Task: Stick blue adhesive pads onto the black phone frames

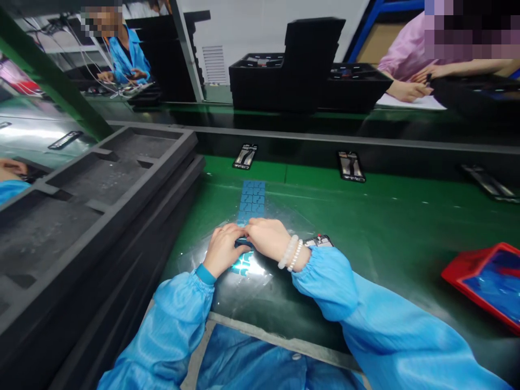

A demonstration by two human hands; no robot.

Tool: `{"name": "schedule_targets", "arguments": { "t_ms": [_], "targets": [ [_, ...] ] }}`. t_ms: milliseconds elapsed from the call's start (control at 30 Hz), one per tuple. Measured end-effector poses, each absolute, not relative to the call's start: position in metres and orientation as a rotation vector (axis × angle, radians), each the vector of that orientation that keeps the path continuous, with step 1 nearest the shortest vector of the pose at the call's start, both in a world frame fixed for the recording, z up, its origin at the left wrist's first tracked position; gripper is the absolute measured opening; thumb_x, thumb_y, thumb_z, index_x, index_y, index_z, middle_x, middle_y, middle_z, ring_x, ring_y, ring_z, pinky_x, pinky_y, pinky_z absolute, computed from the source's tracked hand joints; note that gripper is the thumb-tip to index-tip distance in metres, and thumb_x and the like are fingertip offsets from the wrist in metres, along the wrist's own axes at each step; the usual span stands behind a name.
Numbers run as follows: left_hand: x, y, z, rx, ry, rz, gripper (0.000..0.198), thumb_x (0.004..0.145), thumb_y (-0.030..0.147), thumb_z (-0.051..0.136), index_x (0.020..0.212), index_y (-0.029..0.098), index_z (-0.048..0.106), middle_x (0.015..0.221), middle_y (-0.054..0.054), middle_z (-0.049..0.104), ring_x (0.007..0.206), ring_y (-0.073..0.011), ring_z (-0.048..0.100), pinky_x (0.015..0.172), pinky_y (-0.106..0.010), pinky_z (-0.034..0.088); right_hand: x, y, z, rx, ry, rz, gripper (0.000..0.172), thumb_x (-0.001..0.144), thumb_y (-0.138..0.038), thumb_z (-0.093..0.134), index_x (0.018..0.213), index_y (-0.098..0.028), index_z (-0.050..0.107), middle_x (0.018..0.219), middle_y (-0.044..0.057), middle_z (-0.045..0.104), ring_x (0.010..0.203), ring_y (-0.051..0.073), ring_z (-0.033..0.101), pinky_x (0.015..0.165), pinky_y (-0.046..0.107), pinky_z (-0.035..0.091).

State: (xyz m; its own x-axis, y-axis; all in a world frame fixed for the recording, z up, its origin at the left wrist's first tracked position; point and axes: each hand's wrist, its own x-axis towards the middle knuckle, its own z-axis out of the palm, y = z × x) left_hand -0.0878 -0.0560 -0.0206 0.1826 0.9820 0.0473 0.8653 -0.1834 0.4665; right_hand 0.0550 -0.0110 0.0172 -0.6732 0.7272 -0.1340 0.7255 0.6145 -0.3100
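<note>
My left hand point(223, 249) and my right hand point(266, 235) meet over the green bench, fingers bent together with the tips almost touching. Between them shows a small dark edge point(244, 242), mostly covered by the fingers, so its kind cannot be made out. Beneath and beyond the hands lies a strip of blue rectangular pieces with dark cut lines point(252, 197), like a sheet of stickers. Its near end shines under the light below my fingers. Beside my right wrist, a phone part point(319, 240) is partly hidden by the sleeve.
Stacked black foam trays point(122, 168) rise on the left. A red bin point(467, 268) with blue film inside stands at right. Phone assemblies point(245, 156) point(351, 166) lie along the far ledge. Beyond are stacked black boxes point(260, 81) and co-workers, one in a pink sleeve point(406, 43).
</note>
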Motion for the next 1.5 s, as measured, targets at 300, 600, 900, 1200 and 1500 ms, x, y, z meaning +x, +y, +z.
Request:
{"name": "schedule_targets", "arguments": {
  "t_ms": [300, 600, 900, 1200, 1500],
  "targets": [
    [-0.077, -0.073, -0.015, 1.917, 1.539, 0.809, 0.040, 0.083, 0.032, 0.055, 0.122, 0.020, 0.056, 0.125, -0.008, 0.059, 0.116, -0.0213, 0.051, 0.098, -0.036, 0.038, 0.111, -0.037, 0.024, -1.411, -2.228, 1.009, 0.024, 0.088, -0.028, 0.043, 0.083, -0.015, 0.063, 0.074, 0.003, 0.063, 0.063, 0.011, 0.056, 0.058, 0.021, 0.041],
    [-0.024, -0.092, -0.007, 1.257, 1.234, 1.082, 0.018, 0.075, 0.032, 0.063, 0.080, 0.018, 0.074, 0.073, -0.003, 0.066, 0.059, -0.0124, 0.057, 0.055, -0.023, 0.048, 0.137, -0.095, -0.001, -1.100, -0.790, 1.931, 0.030, 0.063, -0.042, 0.073, 0.072, -0.014, 0.066, 0.055, -0.003, 0.050, 0.051, 0.006, 0.041, 0.047, 0.020, 0.031],
    [-0.010, -0.096, -0.002, 1.269, 1.220, 0.935, 0.018, 0.071, 0.029, 0.066, 0.058, 0.017, 0.067, 0.062, -0.001, 0.061, 0.060, -0.0126, 0.055, 0.059, -0.023, 0.044, 0.148, -0.124, -0.005, -1.089, -0.768, 1.815, 0.030, 0.068, -0.044, 0.070, 0.070, -0.015, 0.064, 0.056, -0.003, 0.049, 0.054, 0.008, 0.042, 0.052, 0.023, 0.033],
    [0.005, -0.087, -0.009, 1.430, 1.340, 0.560, 0.047, 0.082, 0.036, 0.053, 0.125, 0.018, 0.053, 0.091, -0.003, 0.067, 0.067, -0.0126, 0.057, 0.067, -0.026, 0.048, 0.210, -0.130, -0.033, -1.585, -1.497, 0.621, 0.040, 0.076, -0.048, 0.060, 0.103, -0.018, 0.059, 0.102, 0.011, 0.060, 0.099, 0.028, 0.052, 0.086, 0.043, 0.041],
    [0.034, -0.086, -0.029, 1.200, 1.192, 0.799, 0.077, 0.083, 0.028, 0.053, 0.145, 0.014, 0.009, 0.128, -0.013, 0.055, 0.106, -0.0179, 0.059, 0.095, -0.034, 0.045, 0.194, -0.151, -0.044, -1.711, -1.646, 0.558, 0.090, 0.074, -0.036, 0.063, 0.144, -0.018, 0.009, 0.116, 0.014, 0.051, 0.105, 0.028, 0.051, 0.085, 0.043, 0.046]
  ]
}}
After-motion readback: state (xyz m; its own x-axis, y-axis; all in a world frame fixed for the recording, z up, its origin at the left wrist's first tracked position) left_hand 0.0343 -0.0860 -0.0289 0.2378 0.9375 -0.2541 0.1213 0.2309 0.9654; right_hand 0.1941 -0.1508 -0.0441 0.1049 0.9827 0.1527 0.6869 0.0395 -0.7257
